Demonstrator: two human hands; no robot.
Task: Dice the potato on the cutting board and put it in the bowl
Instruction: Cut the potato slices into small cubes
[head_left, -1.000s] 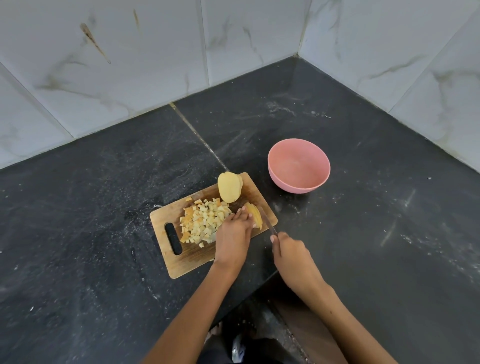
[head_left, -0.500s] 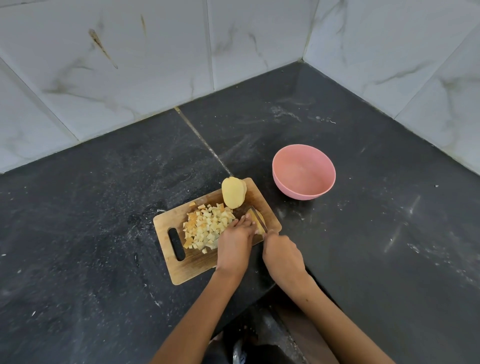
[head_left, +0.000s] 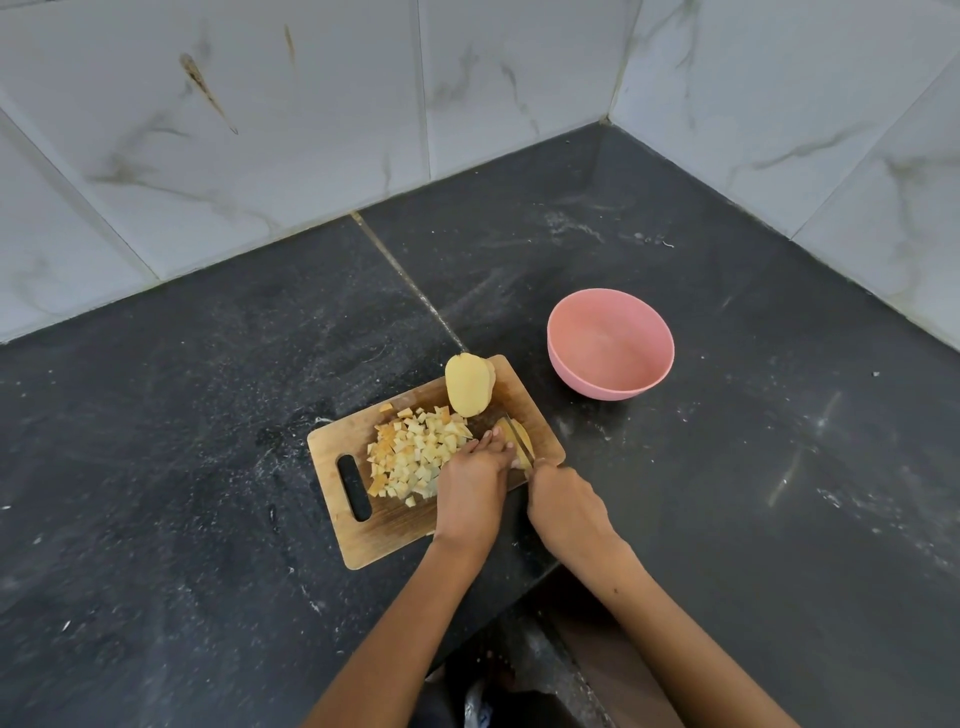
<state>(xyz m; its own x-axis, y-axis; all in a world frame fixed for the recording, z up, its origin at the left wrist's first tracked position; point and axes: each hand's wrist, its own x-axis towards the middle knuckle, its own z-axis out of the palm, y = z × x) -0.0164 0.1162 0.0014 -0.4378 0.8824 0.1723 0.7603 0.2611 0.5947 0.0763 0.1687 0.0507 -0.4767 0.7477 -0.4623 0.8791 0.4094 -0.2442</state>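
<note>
Cutting board (head_left: 363, 545) on countertop (head_left: 182, 415); diced potato (head_left: 415, 457) mid-board, potato half (head_left: 467, 384) behind it; bowl (head_left: 610, 384) right of board.

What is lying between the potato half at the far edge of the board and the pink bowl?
In the head view, only a bare corner of the cutting board and dusty black counter lie between the potato half and the pink bowl.
</note>
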